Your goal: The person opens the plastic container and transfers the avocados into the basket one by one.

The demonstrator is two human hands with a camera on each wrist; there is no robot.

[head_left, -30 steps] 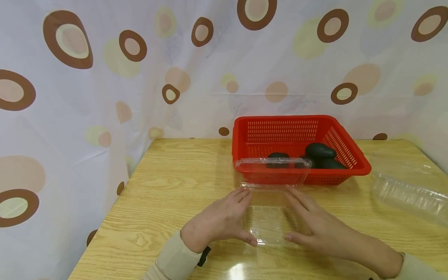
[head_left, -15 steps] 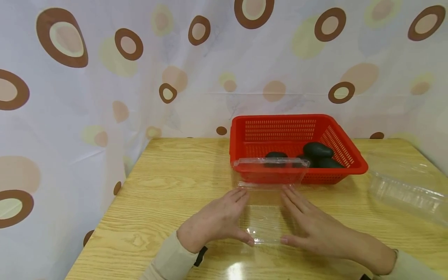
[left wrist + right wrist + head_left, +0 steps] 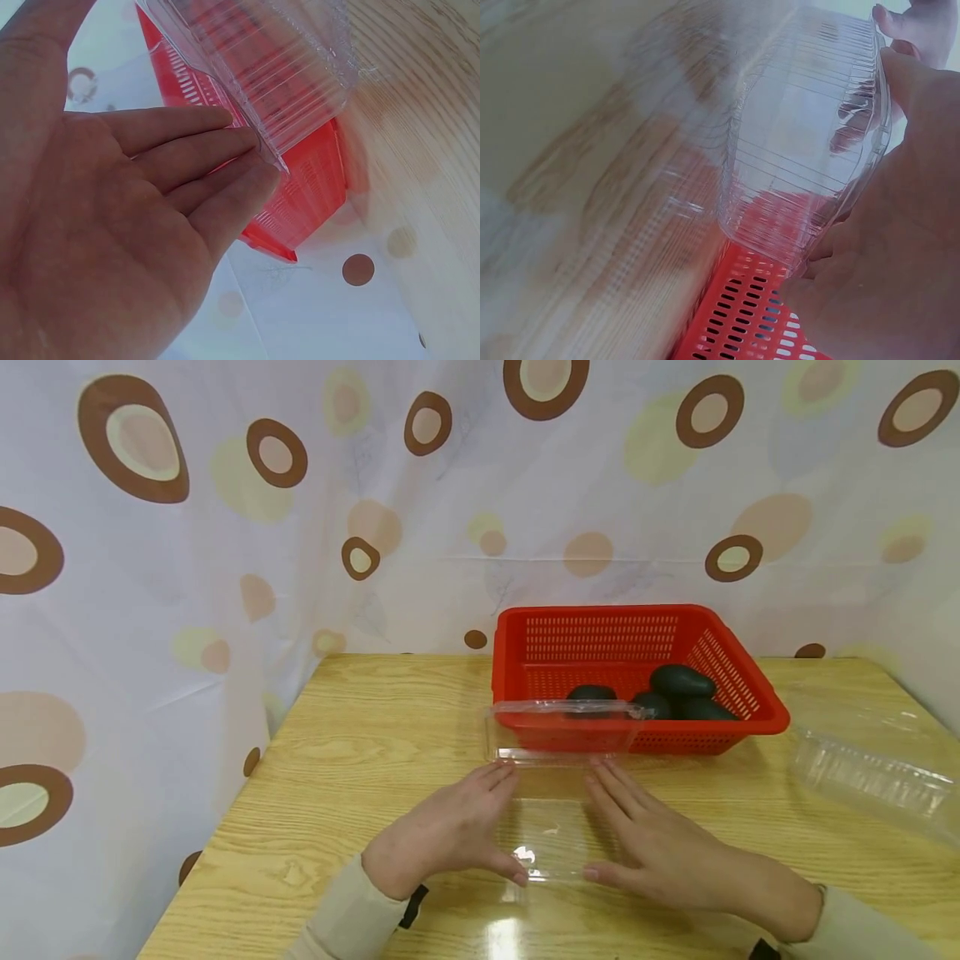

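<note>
A clear plastic clamshell container [image 3: 551,839] lies on the table with its lid [image 3: 517,732] raised at the far side. My left hand [image 3: 446,835] is along its left side, fingers nearly straight and thumb at the near corner. Opposite it, my right hand [image 3: 667,852] lies along the right side with extended fingers. In the left wrist view, the fingertips touch the rim of the ribbed container [image 3: 300,97]. The right wrist view has the palm beside the rim of the same container [image 3: 787,142], with part of the left hand [image 3: 922,26] beyond.
Behind the lid stands a red slotted basket [image 3: 750,725] holding several dark green oval fruits [image 3: 682,682] that look like avocados. Another clear container [image 3: 870,777] lies at the right of the wooden table [image 3: 322,777]. A patterned cloth [image 3: 465,510] hangs behind.
Both hands and the clamshell container between them have shifted slightly left relative to the basket. The basket, its fruits and the other container stay in place.
</note>
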